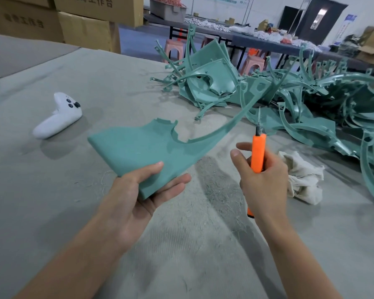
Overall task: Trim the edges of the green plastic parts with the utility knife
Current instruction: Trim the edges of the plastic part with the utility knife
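My left hand (138, 190) holds a green plastic part (143, 145) by its near corner, thumb on top and fingers underneath, lifted above the table. The part is a flat panel with a jagged notched far edge and a long thin curved arm reaching up to the right. My right hand (263, 180) grips an orange utility knife (258, 154) upright, its blade pointing up and away. The blade sits to the right of the part, apart from it. A large heap of green plastic parts (289, 98) lies at the back right of the table.
The grey cloth-covered table (52, 190) carries fine shavings near my hands. A white game controller (58, 115) lies at the left. A crumpled white rag (302, 175) sits right of the knife. Cardboard boxes (84, 24) stand behind; pink stools and another table lie beyond.
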